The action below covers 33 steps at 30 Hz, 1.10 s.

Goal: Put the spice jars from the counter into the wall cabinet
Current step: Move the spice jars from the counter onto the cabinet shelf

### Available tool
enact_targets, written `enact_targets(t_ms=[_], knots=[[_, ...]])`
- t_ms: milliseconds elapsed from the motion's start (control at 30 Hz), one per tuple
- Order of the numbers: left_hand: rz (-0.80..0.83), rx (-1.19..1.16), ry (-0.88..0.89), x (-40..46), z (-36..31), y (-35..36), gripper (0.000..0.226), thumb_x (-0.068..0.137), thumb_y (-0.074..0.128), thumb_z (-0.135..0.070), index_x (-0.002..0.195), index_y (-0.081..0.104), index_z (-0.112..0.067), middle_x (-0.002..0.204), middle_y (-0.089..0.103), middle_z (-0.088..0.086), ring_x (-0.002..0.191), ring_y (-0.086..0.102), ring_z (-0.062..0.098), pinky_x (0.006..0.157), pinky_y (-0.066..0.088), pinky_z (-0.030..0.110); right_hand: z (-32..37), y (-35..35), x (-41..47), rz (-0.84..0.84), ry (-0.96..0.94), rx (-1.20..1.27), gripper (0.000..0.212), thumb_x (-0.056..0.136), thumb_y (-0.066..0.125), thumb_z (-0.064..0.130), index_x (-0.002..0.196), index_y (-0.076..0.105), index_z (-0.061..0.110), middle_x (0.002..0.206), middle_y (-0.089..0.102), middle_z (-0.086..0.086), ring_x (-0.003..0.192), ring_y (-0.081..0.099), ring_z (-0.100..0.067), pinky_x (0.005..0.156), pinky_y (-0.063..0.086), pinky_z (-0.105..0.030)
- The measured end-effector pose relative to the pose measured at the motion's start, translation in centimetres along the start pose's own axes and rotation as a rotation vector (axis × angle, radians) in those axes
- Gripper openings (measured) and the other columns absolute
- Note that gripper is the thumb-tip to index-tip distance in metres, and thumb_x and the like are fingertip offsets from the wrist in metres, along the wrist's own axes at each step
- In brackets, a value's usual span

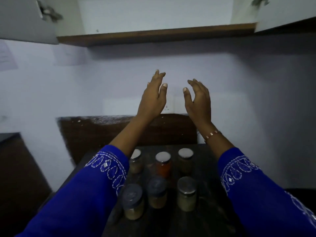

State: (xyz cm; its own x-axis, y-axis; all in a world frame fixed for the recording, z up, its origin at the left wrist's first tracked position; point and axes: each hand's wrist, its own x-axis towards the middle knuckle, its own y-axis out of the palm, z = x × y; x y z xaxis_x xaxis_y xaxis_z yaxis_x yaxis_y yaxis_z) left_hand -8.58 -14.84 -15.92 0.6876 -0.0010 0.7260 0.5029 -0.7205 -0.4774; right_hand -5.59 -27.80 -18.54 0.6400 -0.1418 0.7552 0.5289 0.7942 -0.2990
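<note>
Left hand (153, 98): raised, fingers straight and close together, holding nothing. Right hand (199, 100): raised, fingers loosely curved, holding nothing. Six spice jars (163, 164): upright on dark counter (208, 211), below hands. Wall cabinet (153, 14): above, doors open.

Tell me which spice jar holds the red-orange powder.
The middle jar of the back row; its contents are red-orange, while the other five hold tan, brown or pale powders.
</note>
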Motion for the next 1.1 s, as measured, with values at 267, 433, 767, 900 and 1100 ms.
enact_targets(t_ms=[267, 433, 767, 900, 1100], knots=[[0.050, 0.001, -0.168, -8.5, 12.2, -10.6, 0.043, 0.099, 0.035, -0.021, 0.140, 0.037, -0.009, 0.154, 0.024, 0.012, 0.144, 0.022, 0.023, 0.118, 0.022, 0.043, 7.2, 11.7, -8.4, 0.164, 0.017, 0.056, 0.040, 0.096, 0.047, 0.023, 0.133, 0.050, 0.008, 0.143, 0.046, -0.011, 0.139, 0.033, -0.024, 0.112, 0.027, -0.032], [0.019, -0.002, -0.276, -13.3, 17.8, -14.8, 0.042, 0.099, 0.038, -0.015, 0.138, 0.039, -0.003, 0.151, 0.031, 0.016, 0.143, 0.026, 0.025, 0.118, 0.020, 0.035, 9.2, 16.9, -13.6, 0.282, 0.041, 0.033, 0.041, 0.097, 0.046, 0.024, 0.134, 0.048, 0.006, 0.143, 0.046, -0.012, 0.139, 0.032, -0.024, 0.112, 0.026, -0.030], [-0.001, -0.037, -0.597, -20.2, 25.4, -15.4, 0.042, 0.099, 0.037, -0.017, 0.140, 0.037, -0.007, 0.152, 0.030, 0.009, 0.142, 0.026, 0.020, 0.107, 0.020, 0.015, 8.5, 23.2, -19.7, 0.596, 0.137, 0.026, 0.043, 0.095, 0.050, 0.026, 0.133, 0.049, 0.007, 0.142, 0.047, -0.013, 0.139, 0.031, -0.024, 0.113, 0.028, -0.037], [-0.018, -0.035, -0.718, -21.3, 27.6, -14.1, 0.042, 0.099, 0.038, -0.016, 0.140, 0.038, -0.006, 0.152, 0.032, 0.011, 0.142, 0.026, 0.021, 0.109, 0.020, 0.020, 7.2, 25.5, -20.3, 0.727, 0.162, 0.001, 0.044, 0.095, 0.050, 0.028, 0.134, 0.048, 0.008, 0.142, 0.047, -0.013, 0.138, 0.032, -0.024, 0.112, 0.028, -0.035], [-0.030, -0.049, -0.920, -22.4, 31.2, -12.0, 0.044, 0.098, 0.040, -0.017, 0.141, 0.037, -0.007, 0.151, 0.032, 0.012, 0.141, 0.029, 0.024, 0.112, 0.024, 0.029, 5.7, 28.7, -20.0, 0.879, 0.165, 0.028, 0.042, 0.094, 0.053, 0.025, 0.132, 0.050, 0.007, 0.136, 0.052, -0.012, 0.128, 0.046, -0.023, 0.100, 0.036, -0.025]])
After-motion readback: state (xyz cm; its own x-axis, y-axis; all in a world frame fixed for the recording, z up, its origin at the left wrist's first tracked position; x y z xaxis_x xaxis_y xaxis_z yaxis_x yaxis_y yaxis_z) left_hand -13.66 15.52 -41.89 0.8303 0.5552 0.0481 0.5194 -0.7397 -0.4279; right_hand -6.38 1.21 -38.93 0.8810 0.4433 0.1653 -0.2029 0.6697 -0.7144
